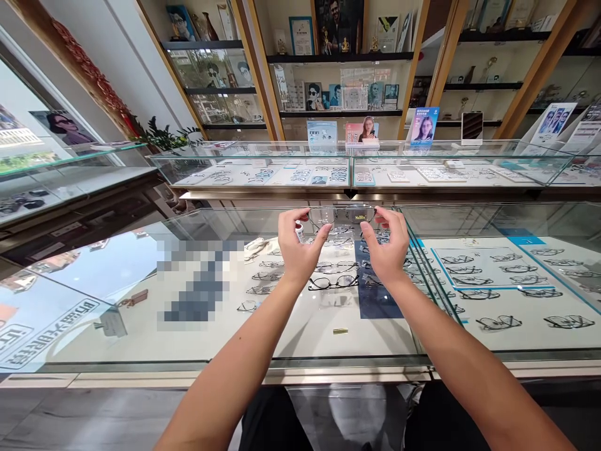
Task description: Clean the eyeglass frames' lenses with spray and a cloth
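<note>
A pair of thin-framed glasses (342, 215) with a label on one lens is held up above a glass display counter (235, 360). My left hand (297, 247) pinches the left end of the frame, and a small white object shows against its palm. My right hand (385, 247) pinches the right end with thumb and fingers. Under the glass below my hands lie several rows of spectacle frames (333, 282) on a pale tray.
To the right, another case section holds several frames (498, 269) on blue-edged mats. A second glass counter (352, 166) runs across behind, with small display cards (322, 133) on top. Wall shelves (338, 57) carry pictures and trophies. A side counter (56, 181) stands at left.
</note>
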The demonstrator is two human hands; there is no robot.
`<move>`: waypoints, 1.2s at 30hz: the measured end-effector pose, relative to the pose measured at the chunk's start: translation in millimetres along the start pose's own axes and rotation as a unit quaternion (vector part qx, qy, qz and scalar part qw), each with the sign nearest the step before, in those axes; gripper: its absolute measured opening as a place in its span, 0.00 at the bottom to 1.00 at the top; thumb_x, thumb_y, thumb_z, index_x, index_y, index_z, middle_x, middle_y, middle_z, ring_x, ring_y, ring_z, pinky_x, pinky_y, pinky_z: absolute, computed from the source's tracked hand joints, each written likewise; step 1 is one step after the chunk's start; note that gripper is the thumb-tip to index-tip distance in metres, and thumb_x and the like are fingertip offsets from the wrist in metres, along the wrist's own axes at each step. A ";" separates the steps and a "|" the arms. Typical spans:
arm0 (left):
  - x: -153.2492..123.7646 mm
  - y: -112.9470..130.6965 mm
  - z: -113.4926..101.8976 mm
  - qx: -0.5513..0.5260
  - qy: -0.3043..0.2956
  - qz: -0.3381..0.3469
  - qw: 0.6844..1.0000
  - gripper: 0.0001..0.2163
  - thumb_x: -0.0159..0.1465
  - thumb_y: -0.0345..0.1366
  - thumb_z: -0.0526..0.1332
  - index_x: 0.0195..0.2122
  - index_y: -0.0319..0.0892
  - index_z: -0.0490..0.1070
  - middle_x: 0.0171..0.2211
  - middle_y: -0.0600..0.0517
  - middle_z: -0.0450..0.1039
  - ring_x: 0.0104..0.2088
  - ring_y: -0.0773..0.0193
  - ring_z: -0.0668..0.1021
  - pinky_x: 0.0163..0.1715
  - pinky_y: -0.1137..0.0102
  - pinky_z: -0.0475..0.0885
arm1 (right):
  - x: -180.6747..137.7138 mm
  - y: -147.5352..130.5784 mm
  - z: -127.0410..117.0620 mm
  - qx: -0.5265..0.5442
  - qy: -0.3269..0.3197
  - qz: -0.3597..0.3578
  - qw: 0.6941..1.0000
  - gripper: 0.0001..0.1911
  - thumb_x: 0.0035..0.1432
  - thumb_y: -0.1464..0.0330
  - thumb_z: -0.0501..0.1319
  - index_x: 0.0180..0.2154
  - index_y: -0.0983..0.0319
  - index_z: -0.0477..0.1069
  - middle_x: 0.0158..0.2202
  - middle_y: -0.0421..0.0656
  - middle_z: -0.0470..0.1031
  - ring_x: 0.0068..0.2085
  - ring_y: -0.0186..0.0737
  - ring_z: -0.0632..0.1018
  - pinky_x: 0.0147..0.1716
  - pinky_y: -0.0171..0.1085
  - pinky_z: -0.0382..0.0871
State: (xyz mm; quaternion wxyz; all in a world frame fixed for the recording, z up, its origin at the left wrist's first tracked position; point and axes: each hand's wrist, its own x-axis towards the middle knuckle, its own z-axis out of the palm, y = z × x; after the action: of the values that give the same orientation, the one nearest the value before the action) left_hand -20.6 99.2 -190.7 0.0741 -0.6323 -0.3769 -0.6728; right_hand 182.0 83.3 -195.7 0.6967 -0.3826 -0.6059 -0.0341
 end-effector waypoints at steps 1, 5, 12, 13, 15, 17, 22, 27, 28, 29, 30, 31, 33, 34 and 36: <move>-0.3 -0.1 0.1 0.000 -0.005 -0.006 1.000 0.22 0.68 0.54 0.72 0.54 0.44 0.74 0.45 0.47 0.75 0.45 0.56 0.78 0.43 0.61 0.73 | 0.0 -0.9 -0.1 -0.003 0.002 -0.001 1.000 0.16 0.71 0.56 0.68 0.57 0.52 0.76 0.50 0.47 0.80 0.46 0.50 0.82 0.47 0.53 0.81; -1.5 0.6 0.4 -0.001 -0.014 -0.035 0.999 0.25 0.66 0.55 0.73 0.55 0.44 0.73 0.48 0.46 0.76 0.46 0.56 0.79 0.44 0.61 0.74 | -0.2 -5.3 -0.7 -0.020 0.003 -0.008 1.000 0.17 0.71 0.54 0.68 0.57 0.51 0.76 0.50 0.48 0.81 0.47 0.51 0.82 0.48 0.55 0.82; -2.7 1.6 1.8 -0.016 -0.015 -0.076 0.997 0.25 0.64 0.55 0.75 0.54 0.45 0.74 0.48 0.45 0.76 0.47 0.55 0.80 0.45 0.61 0.75 | -0.4 -10.3 -1.2 -0.026 0.013 -0.042 0.999 0.16 0.71 0.57 0.69 0.57 0.51 0.76 0.50 0.48 0.81 0.50 0.53 0.82 0.50 0.57 0.83; -3.1 1.2 2.1 -0.020 -0.018 -0.083 0.996 0.25 0.64 0.55 0.75 0.54 0.46 0.73 0.49 0.45 0.76 0.48 0.54 0.80 0.45 0.61 0.75 | -0.4 -10.3 -1.2 -0.029 0.014 -0.041 0.999 0.16 0.71 0.56 0.69 0.57 0.51 0.76 0.51 0.48 0.81 0.51 0.53 0.82 0.51 0.57 0.83; -4.1 0.3 2.8 -0.029 -0.022 -0.098 0.995 0.26 0.64 0.54 0.75 0.56 0.46 0.73 0.50 0.45 0.77 0.49 0.54 0.81 0.46 0.60 0.74 | -0.3 -10.2 -1.2 -0.031 0.013 -0.041 0.999 0.16 0.71 0.56 0.69 0.57 0.51 0.77 0.51 0.49 0.81 0.53 0.55 0.82 0.52 0.58 0.83; -5.2 -0.7 3.6 -0.038 -0.028 -0.112 0.993 0.26 0.64 0.53 0.76 0.57 0.47 0.72 0.52 0.45 0.77 0.50 0.54 0.82 0.48 0.60 0.74 | -0.3 -9.8 -1.1 -0.028 0.011 -0.042 0.999 0.17 0.71 0.56 0.69 0.57 0.51 0.77 0.52 0.49 0.81 0.54 0.55 0.82 0.53 0.59 0.82; -6.4 -2.0 4.9 -0.050 -0.022 -0.114 0.992 0.26 0.65 0.53 0.76 0.57 0.47 0.72 0.53 0.44 0.78 0.52 0.53 0.82 0.49 0.60 0.74 | -0.7 -10.3 -0.6 -0.002 0.009 -0.033 0.999 0.16 0.70 0.57 0.70 0.57 0.51 0.78 0.52 0.48 0.81 0.55 0.55 0.81 0.56 0.59 0.81; -4.1 -3.1 2.8 -0.008 0.015 -0.048 0.999 0.26 0.66 0.55 0.74 0.57 0.47 0.71 0.53 0.43 0.77 0.54 0.51 0.81 0.48 0.58 0.75 | -0.6 -7.6 1.6 0.045 -0.003 0.041 0.998 0.14 0.74 0.55 0.64 0.53 0.52 0.81 0.52 0.48 0.85 0.54 0.52 0.84 0.58 0.58 0.80; -3.5 -3.6 2.3 0.005 0.021 -0.033 0.999 0.26 0.66 0.55 0.74 0.57 0.47 0.71 0.53 0.43 0.77 0.54 0.50 0.80 0.48 0.58 0.75 | -0.4 -6.1 2.3 0.063 -0.004 0.064 0.996 0.14 0.75 0.54 0.62 0.52 0.53 0.82 0.52 0.48 0.86 0.53 0.51 0.85 0.57 0.56 0.81; -3.1 -4.1 1.8 0.017 0.025 -0.020 0.999 0.26 0.66 0.56 0.73 0.57 0.47 0.71 0.53 0.43 0.76 0.54 0.50 0.80 0.48 0.58 0.76 | 0.1 -4.4 3.1 0.080 -0.003 0.088 0.993 0.16 0.76 0.54 0.62 0.50 0.54 0.82 0.51 0.48 0.86 0.52 0.50 0.85 0.55 0.55 0.82; -2.8 -4.7 1.5 0.026 0.026 -0.011 0.999 0.26 0.66 0.56 0.73 0.57 0.46 0.71 0.53 0.43 0.76 0.54 0.51 0.80 0.48 0.58 0.76 | 0.8 -2.6 3.8 0.096 -0.003 0.110 0.989 0.16 0.75 0.53 0.62 0.49 0.55 0.83 0.50 0.48 0.87 0.51 0.50 0.86 0.53 0.53 0.83; -2.6 -5.2 1.4 0.031 0.025 -0.005 0.999 0.26 0.66 0.57 0.73 0.57 0.46 0.71 0.52 0.43 0.76 0.54 0.51 0.79 0.47 0.58 0.76 | 1.6 -0.8 4.4 0.109 -0.005 0.128 0.986 0.17 0.75 0.52 0.63 0.48 0.56 0.83 0.49 0.49 0.87 0.50 0.49 0.87 0.52 0.52 0.83; -2.5 -6.2 1.7 0.031 0.022 -0.001 0.999 0.26 0.66 0.57 0.73 0.56 0.46 0.72 0.52 0.43 0.76 0.53 0.51 0.79 0.47 0.58 0.76 | 3.8 2.8 5.4 0.133 -0.010 0.151 0.979 0.17 0.72 0.52 0.65 0.47 0.57 0.83 0.48 0.49 0.88 0.49 0.49 0.87 0.50 0.51 0.84; -2.6 -6.5 2.0 0.028 0.021 -0.003 0.999 0.26 0.66 0.57 0.73 0.56 0.46 0.72 0.52 0.43 0.76 0.53 0.51 0.79 0.47 0.58 0.76 | 5.0 4.6 5.9 0.148 -0.013 0.159 0.976 0.16 0.71 0.52 0.67 0.46 0.57 0.83 0.47 0.49 0.88 0.48 0.50 0.87 0.50 0.51 0.84; -2.8 -7.2 2.9 0.022 0.017 -0.010 1.000 0.26 0.67 0.57 0.73 0.56 0.46 0.72 0.52 0.43 0.76 0.53 0.51 0.79 0.47 0.58 0.76 | 7.2 8.9 6.8 0.185 -0.022 0.175 0.967 0.16 0.68 0.51 0.70 0.43 0.57 0.82 0.46 0.48 0.89 0.48 0.50 0.88 0.50 0.51 0.84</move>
State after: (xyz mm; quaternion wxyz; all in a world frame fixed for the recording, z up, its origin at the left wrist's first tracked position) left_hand -21.9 104.9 -196.5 0.0879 -0.6153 -0.3963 -0.6757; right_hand 182.9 96.5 -194.0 0.7367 -0.3481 -0.5405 0.2094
